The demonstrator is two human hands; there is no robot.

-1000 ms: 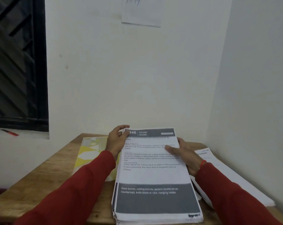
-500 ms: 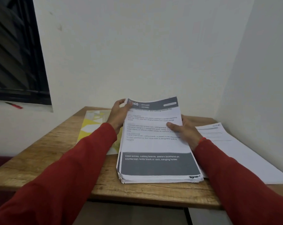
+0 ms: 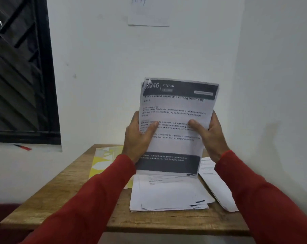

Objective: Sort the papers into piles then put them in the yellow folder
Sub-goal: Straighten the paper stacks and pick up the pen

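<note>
Two hands, left hand (image 3: 137,138) and right hand (image 3: 210,133), grip a printed white paper sheaf (image 3: 175,127) upright above the wooden table (image 3: 64,196); a loose white paper pile (image 3: 168,194) lies beneath, the yellow patterned folder (image 3: 105,160) at far left.

View: from my head, one camera.
Facing: forward and down over my wooden table (image 3: 64,194), toward the white corner wall (image 3: 100,71).
Nearness: close, arm's reach.

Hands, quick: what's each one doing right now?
Left hand: grips the left edge of the raised paper sheaf.
Right hand: grips the same sheaf's right edge.
</note>
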